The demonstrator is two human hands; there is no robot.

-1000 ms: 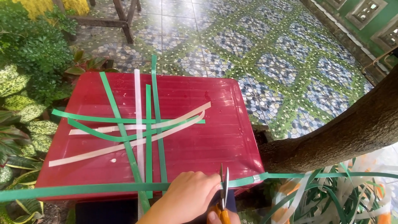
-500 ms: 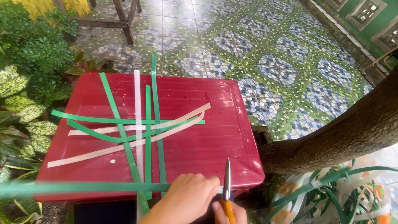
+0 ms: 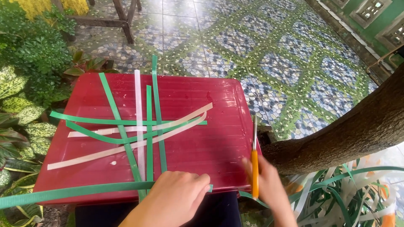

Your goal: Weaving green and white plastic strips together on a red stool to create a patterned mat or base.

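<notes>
Our left fingers (image 3: pixel 198 181) lay curled and pressed down on a long green strip (image 3: pixel 75 192) at the near edge of the red plastic tabletop (image 3: pixel 210 138). Our left hand (image 3: pixel 174 197) thereby pinned the cut end of the strip flat. Our right hand (image 3: pixel 269 189) gripped the orange handle of the scissors (image 3: pixel 254 162), fingers wrapped around it; the blades pointed away from us and appeared shut together, clear of the strip.

We judged the cutting step complete for this strip. The next move called for laying it across the woven strips (image 3: pixel 143 130), green and white, crossed on the tabletop, and for parking the scissors.

Compared with the frame one second before, the strip no longer ran on to the right: it ended at our left fingers. The scissors had moved right and up, away from the left hand.

Beyond the tabletop stood a tree trunk (image 3: pixel 357 126), a pile of loose strips (image 3: pixel 349 193), leafy plants (image 3: pixel 25 84) and a patterned tile floor (image 3: pixel 273 50).
</notes>
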